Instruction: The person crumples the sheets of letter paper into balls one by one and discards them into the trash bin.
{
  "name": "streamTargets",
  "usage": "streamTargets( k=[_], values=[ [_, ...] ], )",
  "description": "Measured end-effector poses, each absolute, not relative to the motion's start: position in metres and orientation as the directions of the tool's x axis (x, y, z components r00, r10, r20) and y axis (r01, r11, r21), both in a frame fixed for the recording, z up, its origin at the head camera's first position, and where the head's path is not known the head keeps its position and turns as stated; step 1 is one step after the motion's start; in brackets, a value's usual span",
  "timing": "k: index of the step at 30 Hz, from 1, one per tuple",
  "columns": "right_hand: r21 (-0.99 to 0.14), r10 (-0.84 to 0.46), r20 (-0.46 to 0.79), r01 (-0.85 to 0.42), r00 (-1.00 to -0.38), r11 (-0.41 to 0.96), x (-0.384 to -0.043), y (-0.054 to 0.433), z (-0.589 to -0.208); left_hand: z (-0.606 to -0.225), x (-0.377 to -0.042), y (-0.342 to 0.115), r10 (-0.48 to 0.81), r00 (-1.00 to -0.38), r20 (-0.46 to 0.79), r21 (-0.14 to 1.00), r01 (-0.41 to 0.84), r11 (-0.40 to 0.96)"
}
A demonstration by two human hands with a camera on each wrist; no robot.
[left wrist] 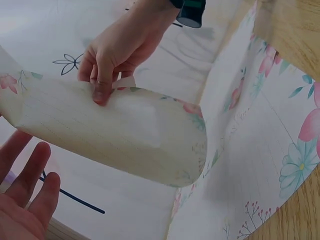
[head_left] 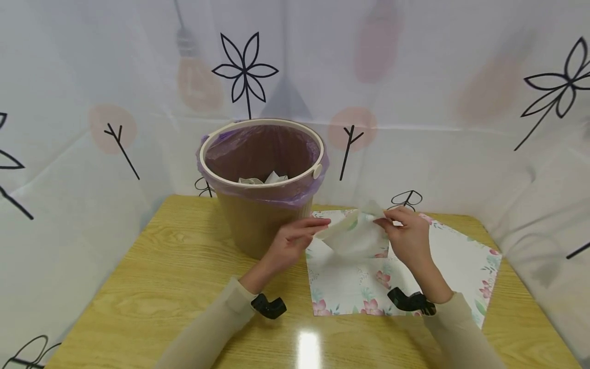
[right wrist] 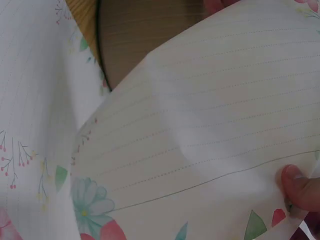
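A sheet of floral letter paper, lined and bordered with pink and teal flowers, is lifted and bent over the table. My right hand pinches its upper right edge; in the left wrist view the thumb presses on the lined face. My left hand is at the sheet's left end, fingers extended. In the left wrist view, these fingers are spread, one fingertip right at the paper's edge. Below lie more floral sheets: one beneath the raised paper, another angled to the right.
Behind my left hand stands a beige bin lined with a purple bag; crumpled white paper shows inside. The wooden table backs onto a patterned white cloth. Black wrist straps sit on both arms.
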State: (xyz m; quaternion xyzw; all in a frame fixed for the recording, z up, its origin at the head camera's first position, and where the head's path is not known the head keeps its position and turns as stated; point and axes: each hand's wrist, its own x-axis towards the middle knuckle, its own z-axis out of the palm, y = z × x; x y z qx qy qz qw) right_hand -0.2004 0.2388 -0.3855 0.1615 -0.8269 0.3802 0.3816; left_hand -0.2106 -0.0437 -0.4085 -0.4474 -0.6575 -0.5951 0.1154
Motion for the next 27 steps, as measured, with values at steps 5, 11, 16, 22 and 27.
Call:
streamTargets(
  k=[5,11,16,22,27],
  values=[
    [-0.539,0.081,0.713,-0.471,-0.696,0.698,-0.199,0.235,-0.383,-0.41,-0.211,-0.042,0.491,-0.551,0.675,0.678,0.725,-0.119],
    [-0.662,0.137,0.584,-0.372,-0.8,0.65,-0.194,0.232,-0.377,-0.408,-0.207,-0.039,0.505,-0.625,0.596,0.738,0.674,-0.037],
    [-0.761,0.103,0.483,-0.358,-0.869,0.541,-0.189,0.23,-0.373,-0.407,-0.206,-0.037,0.488,-0.649,0.583,0.76,0.648,-0.046],
    [-0.867,0.066,0.391,-0.344,-0.918,0.361,-0.183,0.227,-0.37,-0.408,-0.206,-0.033,0.446,-0.656,0.609,0.761,0.642,-0.093],
    [-0.918,-0.005,0.328,-0.32,-0.945,0.235,-0.179,0.223,-0.37,-0.413,-0.208,-0.03,0.492,-0.581,0.648,0.692,0.719,-0.062]
  ],
)
